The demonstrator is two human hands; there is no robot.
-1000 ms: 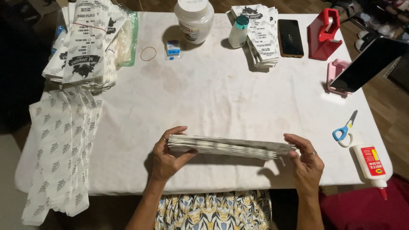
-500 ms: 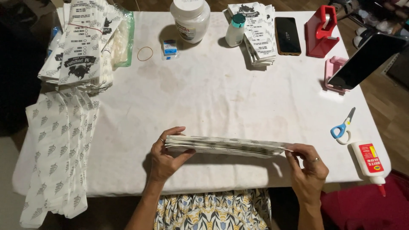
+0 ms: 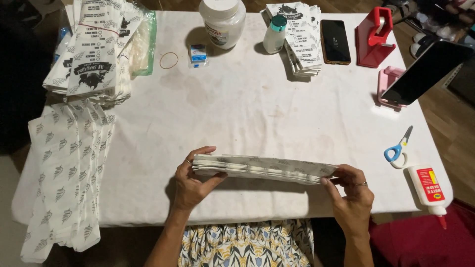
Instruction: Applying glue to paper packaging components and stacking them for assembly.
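Left hand [image 3: 194, 180]: curled around the left end of the stack of paper bags [image 3: 264, 168], thumb under, fingers over the top.
Right hand [image 3: 352, 194]: pinching the stack's right end between thumb and fingertips; a ring shows on one finger.
Stack of paper bags: flat, white with a grey leaf print, held level just above the table [image 3: 247, 99] near its front edge, about midway along; whether it touches the cloth I cannot tell.
Left edge: a long overlapping row of leaf-print bags [image 3: 69, 173] hangs over the side.
Back left corner: a pile of printed bags [image 3: 96, 54], with a rubber band [image 3: 168, 60] just beside it.
Back edge: a white jar [image 3: 222, 21], a small bottle [image 3: 274, 34], a second printed pile [image 3: 301, 39], a dark phone [image 3: 335, 41], a red tape dispenser [image 3: 374, 37].
Right edge: a propped phone on a pink stand [image 3: 420, 74]; nearer the front corner, blue-handled scissors [image 3: 399, 148] and a glue bottle [image 3: 429, 187].
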